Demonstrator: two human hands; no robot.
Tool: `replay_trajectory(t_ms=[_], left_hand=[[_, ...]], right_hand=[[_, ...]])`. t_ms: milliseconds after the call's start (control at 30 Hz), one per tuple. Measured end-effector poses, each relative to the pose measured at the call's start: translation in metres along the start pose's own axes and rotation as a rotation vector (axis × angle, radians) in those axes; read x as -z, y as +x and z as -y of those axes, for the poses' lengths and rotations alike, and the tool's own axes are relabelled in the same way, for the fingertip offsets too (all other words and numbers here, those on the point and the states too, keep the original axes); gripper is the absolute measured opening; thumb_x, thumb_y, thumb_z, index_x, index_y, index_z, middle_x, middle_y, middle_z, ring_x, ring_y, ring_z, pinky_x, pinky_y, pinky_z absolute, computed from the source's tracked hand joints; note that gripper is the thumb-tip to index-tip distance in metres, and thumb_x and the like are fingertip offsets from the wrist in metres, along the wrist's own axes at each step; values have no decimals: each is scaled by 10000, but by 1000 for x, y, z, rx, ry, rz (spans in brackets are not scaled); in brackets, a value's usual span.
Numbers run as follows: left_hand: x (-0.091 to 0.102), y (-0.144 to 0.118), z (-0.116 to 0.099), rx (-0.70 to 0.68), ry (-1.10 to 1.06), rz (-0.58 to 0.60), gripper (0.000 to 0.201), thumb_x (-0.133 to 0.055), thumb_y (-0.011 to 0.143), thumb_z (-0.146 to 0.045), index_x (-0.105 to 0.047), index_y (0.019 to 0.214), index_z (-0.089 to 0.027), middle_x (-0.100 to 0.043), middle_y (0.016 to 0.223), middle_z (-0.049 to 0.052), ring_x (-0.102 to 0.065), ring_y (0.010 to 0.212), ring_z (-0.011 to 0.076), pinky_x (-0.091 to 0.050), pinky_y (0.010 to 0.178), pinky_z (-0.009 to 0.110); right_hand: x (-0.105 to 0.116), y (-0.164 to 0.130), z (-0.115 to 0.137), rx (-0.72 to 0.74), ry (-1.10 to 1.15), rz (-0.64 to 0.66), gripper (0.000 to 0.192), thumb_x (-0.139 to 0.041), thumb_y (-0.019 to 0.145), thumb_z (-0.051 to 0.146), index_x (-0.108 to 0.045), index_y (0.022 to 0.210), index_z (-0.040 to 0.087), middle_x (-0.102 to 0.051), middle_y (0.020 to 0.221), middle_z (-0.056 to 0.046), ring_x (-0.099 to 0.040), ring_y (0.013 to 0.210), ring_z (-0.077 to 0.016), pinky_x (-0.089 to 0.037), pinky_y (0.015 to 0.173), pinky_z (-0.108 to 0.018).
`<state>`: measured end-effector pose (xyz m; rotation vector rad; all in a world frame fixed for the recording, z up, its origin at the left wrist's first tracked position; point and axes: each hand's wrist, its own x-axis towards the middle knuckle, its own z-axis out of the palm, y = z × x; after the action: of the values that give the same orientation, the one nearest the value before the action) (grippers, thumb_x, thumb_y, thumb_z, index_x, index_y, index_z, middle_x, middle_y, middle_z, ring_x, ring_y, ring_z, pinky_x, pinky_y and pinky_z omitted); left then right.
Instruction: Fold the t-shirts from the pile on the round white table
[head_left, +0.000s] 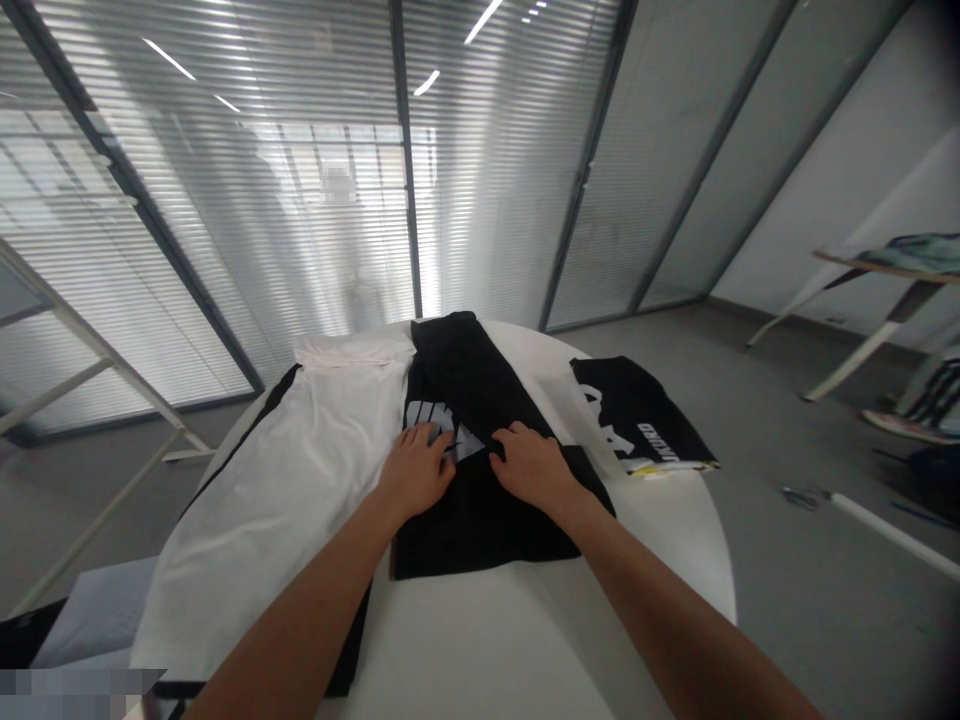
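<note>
Both my hands, left hand (pixel 417 468) and right hand (pixel 529 464), lie flat and open on the black garment (pixel 480 510) at frame centre; I judge I am smoothing it, next folding.

An office or studio room, by the look of it: glass partition walls (pixel 480 170) with slatted blinds and dark metal frames far across, grey floor (pixel 817 560), ceiling strip lights mirrored in the glass. Round white table (pixel 675 540) near, trestle table (pixel 877 275) far right.
</note>
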<state>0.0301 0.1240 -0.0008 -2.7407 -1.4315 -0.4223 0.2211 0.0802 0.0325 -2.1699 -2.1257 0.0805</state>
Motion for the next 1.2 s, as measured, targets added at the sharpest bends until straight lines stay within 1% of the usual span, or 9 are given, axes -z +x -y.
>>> replay_trajectory(t_ms=[100, 300, 467, 733, 833, 933, 1000, 1067, 1200], left_hand=[[2, -3, -3, -10, 23, 37, 450, -468, 898, -338, -545, 1330, -236, -526, 1341, 127, -493, 1218, 283, -365, 1044, 432], [6, -5, -10, -8, 39, 13, 437, -477, 892, -348, -563, 1307, -246, -551, 1304, 126, -519, 1180, 300, -397, 993, 457], [1, -1, -1, -3, -18, -3, 442, -504, 879, -339, -574, 1305, -243, -535, 1319, 130, -508, 1207, 287, -371, 1039, 442], [-2, 3, 8, 3, -45, -12, 446, -467, 904, -326, -564, 1326, -222, -519, 1361, 130, -472, 1261, 279, -311, 1097, 445], [0, 2, 5, 12, -39, -14, 425, -481, 892, -316, -588, 1292, -218, -543, 1326, 131, -485, 1236, 283, -318, 1082, 449], [2, 1, 0, 2, -23, -14, 412, -489, 878, -292, -597, 1269, -224, -562, 1292, 120, -495, 1211, 273, -340, 1056, 436], [4, 0, -2, 2, -6, -4, 421, -486, 875, -290, -587, 1279, -229, -556, 1301, 116, -494, 1204, 273, -358, 1032, 432], [6, -1, -5, 4, 9, 12, 429, -478, 877, -294, -576, 1289, -231, -546, 1313, 119, -496, 1195, 278, -372, 1010, 434], [10, -2, -8, -3, 15, 31, 429, -471, 877, -302, -573, 1289, -236, -549, 1298, 119, -502, 1175, 291, -385, 979, 446]], right_hand=[[3, -2, 1, 12, 3, -4, 333, -490, 894, 338, -618, 1179, 221, -597, 1138, -111, -588, 1026, -287, -427, 836, -414], [6, -3, 1, 47, 15, 4, 321, -483, 896, 315, -627, 1167, 219, -605, 1140, -106, -597, 1029, -282, -432, 837, -405], [1, -2, 0, 87, 33, 21, 335, -473, 912, 308, -612, 1201, 213, -598, 1161, -109, -604, 1025, -259, -439, 818, -359], [-4, 3, -3, 172, 122, -24, 398, -492, 898, 315, -572, 1280, 235, -597, 1204, -85, -579, 1083, -233, -411, 906, -350], [4, 1, -7, 105, 65, -30, 403, -510, 869, 339, -587, 1251, 235, -607, 1188, -100, -561, 1103, -277, -400, 922, -407], [12, -1, -12, -30, -43, -29, 391, -519, 837, 354, -612, 1187, 209, -610, 1167, -143, -529, 1138, -355, -398, 899, -492], [14, -1, -16, -95, -73, 0, 385, -535, 814, 348, -613, 1156, 192, -610, 1164, -162, -533, 1133, -372, -413, 866, -490], [14, 0, -20, -105, -53, 43, 362, -533, 807, 316, -605, 1135, 181, -634, 1122, -160, -578, 1077, -345, -432, 828, -438], [12, 3, -25, -37, 20, 89, 233, -489, 825, 249, -620, 1008, 188, -694, 982, -120, -651, 931, -274, -427, 741, -343]])
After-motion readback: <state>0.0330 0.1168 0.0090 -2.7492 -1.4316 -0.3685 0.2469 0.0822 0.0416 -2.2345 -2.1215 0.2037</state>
